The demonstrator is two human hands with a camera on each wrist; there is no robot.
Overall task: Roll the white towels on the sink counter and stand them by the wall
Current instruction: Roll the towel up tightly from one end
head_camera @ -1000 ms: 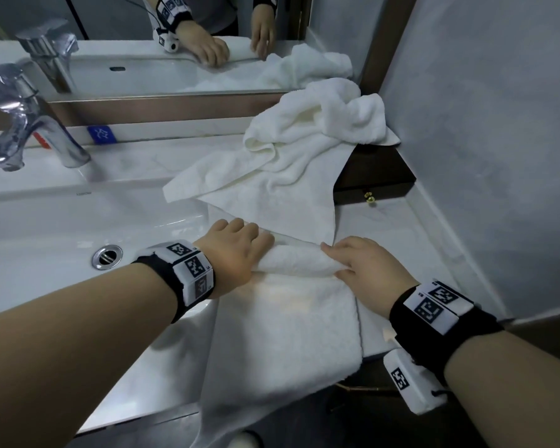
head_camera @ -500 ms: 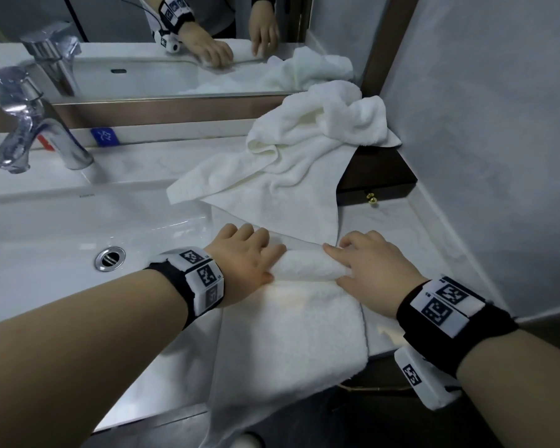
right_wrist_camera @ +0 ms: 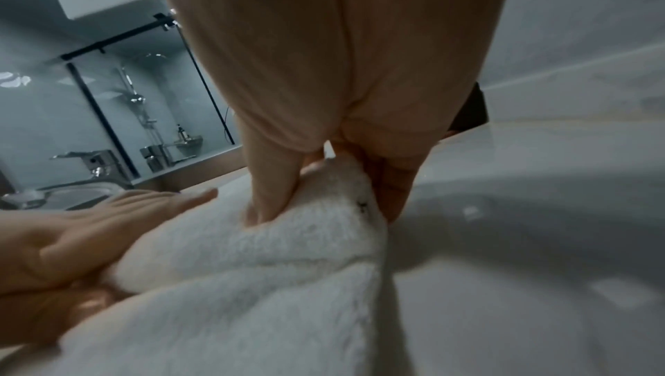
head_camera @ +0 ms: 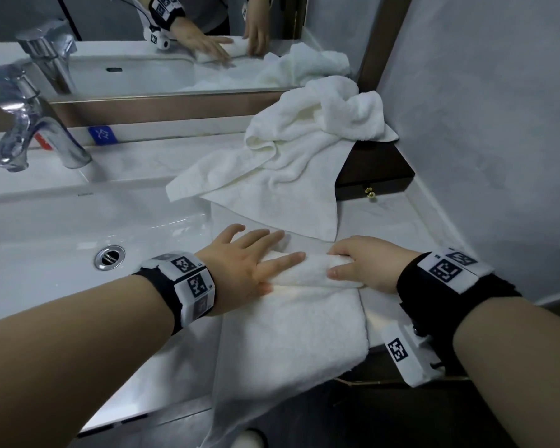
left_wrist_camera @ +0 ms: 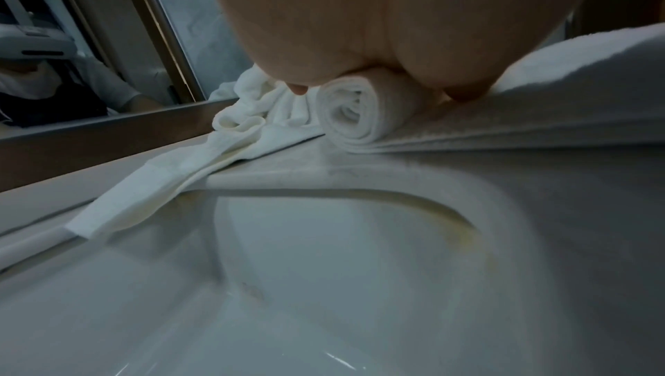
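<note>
Head: folded towel [head_camera: 291,321] on counter [head_camera: 398,218] right of sink [head_camera: 78,227], near end draped over front edge; roll runs left-right. Left hand [head_camera: 240,263] flat on roll, fingers straight. Right hand [head_camera: 366,265] pinching right end. Second towel [head_camera: 291,163] crumpled behind.
Left wrist: spiral end of roll visible.
Right wrist: thumb and fingers [right_wrist_camera: 273,183] gripping roll end.

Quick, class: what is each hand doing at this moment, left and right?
Left hand: open, straight fingers pressing on the rolled part of the towel.
Right hand: closed on that roll's right end, thumb and fingers pinching it.
</note>
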